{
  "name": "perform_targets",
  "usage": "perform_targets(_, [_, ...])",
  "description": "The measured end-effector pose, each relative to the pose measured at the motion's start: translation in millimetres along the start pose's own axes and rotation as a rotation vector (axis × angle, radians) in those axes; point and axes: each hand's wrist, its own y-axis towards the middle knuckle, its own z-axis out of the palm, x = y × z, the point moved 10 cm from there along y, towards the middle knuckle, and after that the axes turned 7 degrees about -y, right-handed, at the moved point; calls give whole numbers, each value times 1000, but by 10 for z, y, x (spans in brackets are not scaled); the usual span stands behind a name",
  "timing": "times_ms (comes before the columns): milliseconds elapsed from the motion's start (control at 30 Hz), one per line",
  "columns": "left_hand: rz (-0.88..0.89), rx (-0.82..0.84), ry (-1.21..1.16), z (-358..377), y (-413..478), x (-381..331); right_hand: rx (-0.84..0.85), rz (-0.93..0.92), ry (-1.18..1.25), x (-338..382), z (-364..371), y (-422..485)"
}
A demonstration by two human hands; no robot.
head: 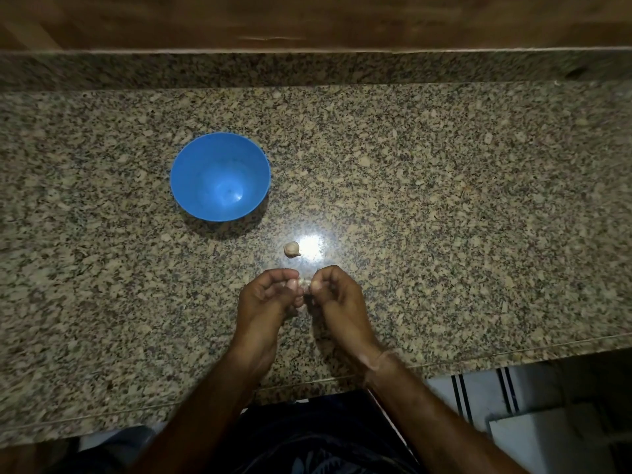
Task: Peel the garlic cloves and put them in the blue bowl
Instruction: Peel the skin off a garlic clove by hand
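The blue bowl stands on the speckled granite counter, left of centre, with nothing visible inside it. A pale garlic clove lies on the counter just below and right of the bowl. Nearer to me, my left hand and my right hand meet fingertip to fingertip. Between them they pinch another garlic clove, mostly hidden by the fingers.
A raised granite ledge and a wooden wall run along the back. The counter's front edge passes under my forearms. A bright light reflection shines beside the loose clove.
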Motion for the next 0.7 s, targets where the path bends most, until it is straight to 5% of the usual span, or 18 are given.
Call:
perform_targets(167, [-2,-44,-20,-32,53,38,-105,-252,-427,151,-137,38])
perform_targets(400, [67,-83,-18,-9,47,-10,30,161,285,-116,35,30])
perform_targets(700, [194,-137,219,-76,58,-144,48,260,365,-224,117,-1])
